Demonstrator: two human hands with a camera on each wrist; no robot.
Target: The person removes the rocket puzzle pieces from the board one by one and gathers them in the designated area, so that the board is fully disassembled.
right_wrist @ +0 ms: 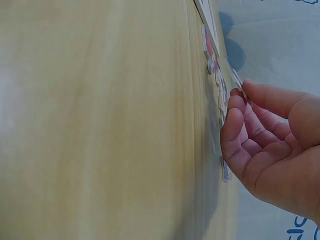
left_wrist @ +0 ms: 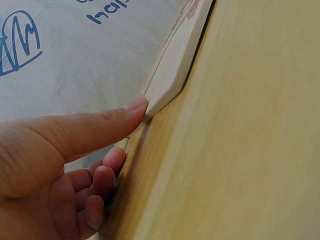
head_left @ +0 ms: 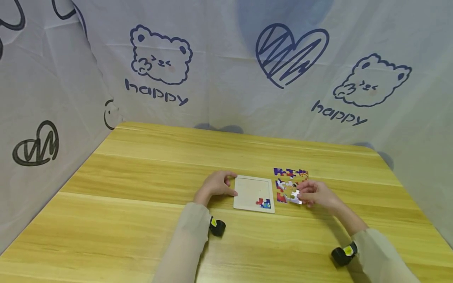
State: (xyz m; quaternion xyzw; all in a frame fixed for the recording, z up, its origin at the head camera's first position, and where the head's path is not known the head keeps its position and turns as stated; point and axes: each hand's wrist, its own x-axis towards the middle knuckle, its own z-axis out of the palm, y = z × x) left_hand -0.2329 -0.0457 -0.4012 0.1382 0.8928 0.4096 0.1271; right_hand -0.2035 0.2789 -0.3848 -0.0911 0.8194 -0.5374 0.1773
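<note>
A square wooden puzzle tray [head_left: 249, 190] lies flat on the table. Two joined jigsaw pieces [head_left: 263, 203] sit in its near right corner. My left hand [head_left: 217, 184] holds the tray by its left side, the thumb [left_wrist: 132, 107] on the edge and the index finger at the far left corner. My right hand [head_left: 316, 194] pinches a thin jigsaw piece [head_left: 295, 195] between thumb and fingertips, seen edge-on in the right wrist view. That piece is tilted over the loose jigsaw pieces [head_left: 280, 196] right of the tray, some of which my fingers hide.
The light wood table [head_left: 141, 228] runs back to a hanging white cloth [head_left: 219, 63] printed with bears and hearts. A dark wrist device [head_left: 216, 226] is on the left sleeve and another wrist device [head_left: 343, 255] on the right.
</note>
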